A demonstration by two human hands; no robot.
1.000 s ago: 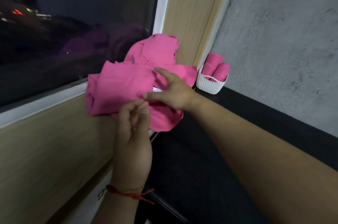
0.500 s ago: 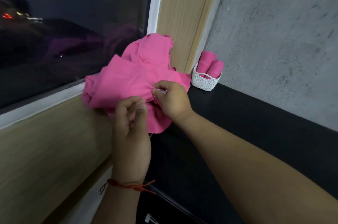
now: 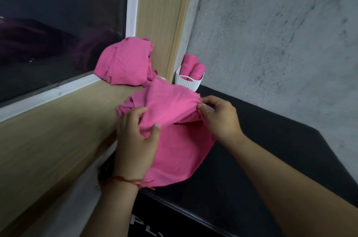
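- Pink cloth (image 3: pixel 174 149): thin, soft woven fabric, rumpled. It hangs in loose folds just in front of the white basket (image 3: pixel 186 83), above the matte black worktop (image 3: pixel 271 159).
- Left hand (image 3: pixel 135 140): fingers and thumb bunch a fold of the cloth.
- Right hand (image 3: pixel 219 118): pinches its upper edge, nearer the basket.
- Basket: perforated plastic, holds two pink rolls (image 3: pixel 193 66), tight cylinders.
- Left of the basket: crumpled pink heap (image 3: pixel 126 62) on the wooden sill (image 3: pixel 87 101).

What folds and edges hide

The cloth (image 3: pixel 174 147) swallows the left hand's (image 3: pixel 135 140) fingertips and covers the basket's (image 3: pixel 190 83) foot at its 7 o'clock. A pale bit at the right hand's (image 3: pixel 219 118) fingertips is too small to tell. The rolls' (image 3: pixel 190 62) lower ends are sunk in the basket. Lettering (image 3: pixel 147 227) at 6 o'clock is cut off. The window (image 3: pixel 58 14), at 10 o'clock, is dark blur.
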